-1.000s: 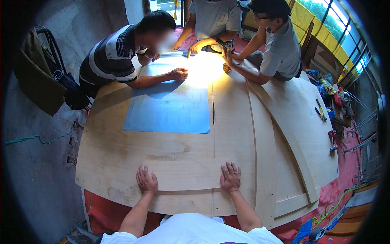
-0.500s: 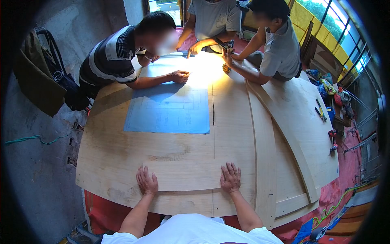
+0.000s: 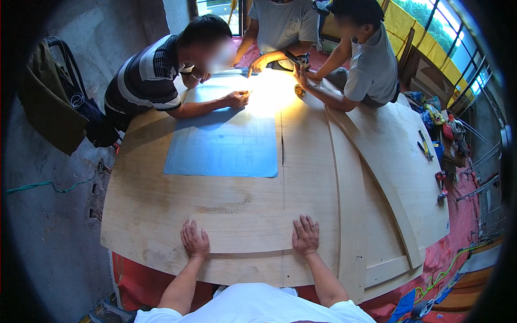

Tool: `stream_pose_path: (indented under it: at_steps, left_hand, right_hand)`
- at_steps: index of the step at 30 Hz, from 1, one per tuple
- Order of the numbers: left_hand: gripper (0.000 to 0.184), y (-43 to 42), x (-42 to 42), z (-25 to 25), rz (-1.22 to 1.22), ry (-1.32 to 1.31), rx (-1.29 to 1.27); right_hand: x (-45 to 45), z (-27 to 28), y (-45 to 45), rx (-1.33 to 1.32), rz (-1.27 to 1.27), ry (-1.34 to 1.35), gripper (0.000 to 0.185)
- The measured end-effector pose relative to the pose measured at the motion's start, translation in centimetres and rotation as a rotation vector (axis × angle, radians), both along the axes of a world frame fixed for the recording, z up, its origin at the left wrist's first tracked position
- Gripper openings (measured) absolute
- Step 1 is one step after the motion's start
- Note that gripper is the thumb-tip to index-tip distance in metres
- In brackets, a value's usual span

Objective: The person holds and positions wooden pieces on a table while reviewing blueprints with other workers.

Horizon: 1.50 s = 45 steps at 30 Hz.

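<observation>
Short wooden board [image 3: 250, 232] is lying flat on the big wood-topped desk [image 3: 145, 199], close to the near edge, pretty much right between the two hands. The left hand [image 3: 195, 239] is palm down at its left end and the right hand [image 3: 306, 235] is palm down at its right end, so the middle of the board is bare. Both hands are laid out flat, fingers a bit apart and pointing away from the body, not pinching anything. Can't really tell how much of each palm sits on the board and how much on the desk.

Straight past the board, well apart from the hands, there's a blue-looking drawing sheet [image 3: 223, 148] with fine lines on it. Over to the right of the right hand, a long wooden plank [image 3: 351, 237] runs away from the body, with a slanting wood strip [image 3: 385, 185] beyond it. Pliers [image 3: 425, 145] and a red-and-black power tool [image 3: 441, 184] are out by the far right side. Three other people are around the far part of the desk, and the one in the striped shirt [image 3: 145, 72] is leaning over the sheet.
</observation>
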<state>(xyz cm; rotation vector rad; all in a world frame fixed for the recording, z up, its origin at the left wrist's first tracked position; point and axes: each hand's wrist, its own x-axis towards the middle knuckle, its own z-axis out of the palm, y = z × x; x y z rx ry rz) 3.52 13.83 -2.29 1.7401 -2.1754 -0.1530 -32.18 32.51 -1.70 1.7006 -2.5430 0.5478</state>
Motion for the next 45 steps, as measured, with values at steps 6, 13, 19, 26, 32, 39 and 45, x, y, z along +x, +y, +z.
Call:
stream_pose_path:
  at_steps: [6, 13, 19, 26, 32, 39, 45]
  left_hand:
    - [0.053, -0.04, 0.13, -0.29, -0.006, -0.005, -0.012]
    - [0.052, -0.03, 0.04, -0.18, 0.000, 0.000, -0.005]
    - [0.051, 0.01, 0.04, -0.10, -0.015, 0.008, -0.050]
    - [0.051, 0.01, -0.14, 0.31, -0.015, 0.002, -0.067]
    - [0.051, 0.04, -0.09, 0.21, -0.018, -0.002, -0.064]
    - [0.054, 0.02, 0.09, 0.12, -0.008, 0.000, 0.020]
    - [0.055, 0.07, 0.11, 0.17, -0.005, -0.004, 0.023]
  right_hand:
    - [0.00, 0.00, 0.02, -0.005, 0.004, 0.003, 0.047]
    - [0.08, 0.37, -0.06, 0.001, -0.001, 0.005, 0.047]
    - [0.09, 0.38, -0.04, -0.001, 0.000, 0.006, 0.047]
    - [0.12, 0.39, -0.09, 0.001, -0.008, 0.003, 0.045]
    - [0.07, 0.27, -0.11, -0.013, -0.005, 0.008, 0.045]
    - [0.06, 0.22, -0.07, -0.011, -0.004, 0.013, 0.047]
    - [0.12, 0.29, -0.07, -0.011, -0.005, 0.007, 0.047]
